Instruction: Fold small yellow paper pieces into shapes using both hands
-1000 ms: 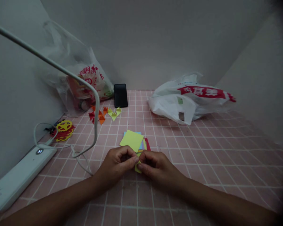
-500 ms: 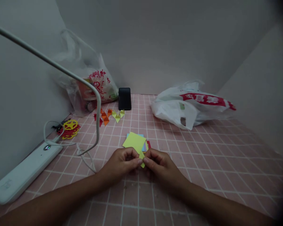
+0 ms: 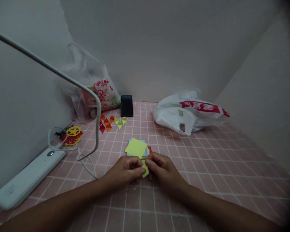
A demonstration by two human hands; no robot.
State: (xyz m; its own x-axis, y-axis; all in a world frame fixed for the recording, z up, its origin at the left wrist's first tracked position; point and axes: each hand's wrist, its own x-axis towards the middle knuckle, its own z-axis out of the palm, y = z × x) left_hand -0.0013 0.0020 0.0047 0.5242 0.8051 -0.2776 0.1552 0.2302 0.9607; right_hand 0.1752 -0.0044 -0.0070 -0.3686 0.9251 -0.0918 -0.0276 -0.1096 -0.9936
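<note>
A small folded piece of yellow paper (image 3: 145,170) is pinched between my two hands, low over the table. My left hand (image 3: 130,169) grips its left edge with thumb and fingers. On the other side, my right hand (image 3: 161,166) holds the upper right edge the same way. Just beyond my fingertips lies a stack of coloured paper squares, with a yellow sheet (image 3: 136,148) on top and a light blue sheet (image 3: 130,142) showing under it. Farther back are folded paper shapes, orange (image 3: 108,123), red (image 3: 101,127) and yellow (image 3: 120,122).
A white power strip (image 3: 30,177) with a cable (image 3: 96,122) arching up occupies the left side. Yellow and red cut-outs (image 3: 73,135) lie by it. At the back stand a filled plastic bag (image 3: 103,95), a black phone (image 3: 127,106) and a white bag (image 3: 169,112).
The view has shifted slightly. My hands and the folded paper sit a little lower, a bit farther from the stack, and more of the folded paper shows between my fingers.
</note>
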